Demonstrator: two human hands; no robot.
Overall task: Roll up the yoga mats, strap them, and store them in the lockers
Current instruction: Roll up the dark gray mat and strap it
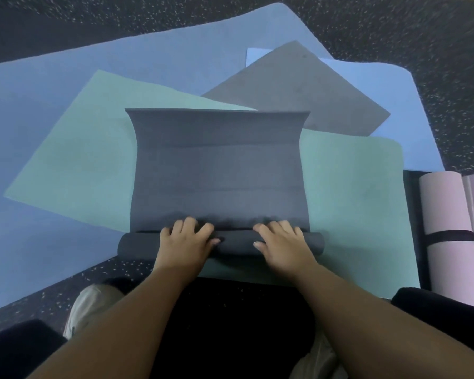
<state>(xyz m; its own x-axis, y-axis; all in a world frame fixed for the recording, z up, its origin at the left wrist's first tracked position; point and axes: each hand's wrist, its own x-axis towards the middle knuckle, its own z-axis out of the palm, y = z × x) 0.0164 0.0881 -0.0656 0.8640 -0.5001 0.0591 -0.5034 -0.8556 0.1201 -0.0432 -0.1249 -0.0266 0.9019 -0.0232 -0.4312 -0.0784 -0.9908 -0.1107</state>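
Rolling is under way on the dark grey foam yoga mat (219, 170), whose rolled near end (230, 243) lies as a tight cylinder with its long axis running left to right, straight across in front of the person. Both hands sit on top of that roll: the left hand (188, 239) left of centre and the right hand (281, 240) right of centre, each with fingers curled over the far side of the roll and thumbs on the near side, gripping it. The unrolled length stretches away to the far side, its far edge slightly curled up, so the next push judged from this would go directly away from the body, square to the roll's axis. Neither hand is nearer; they are level and evenly spaced. The mat lies on a flat teal mat (353, 192), over a large blue mat (52, 110), on the speckled dark floor (394, 28). A rolled, strapped pink mat (446, 228) lies at the right.
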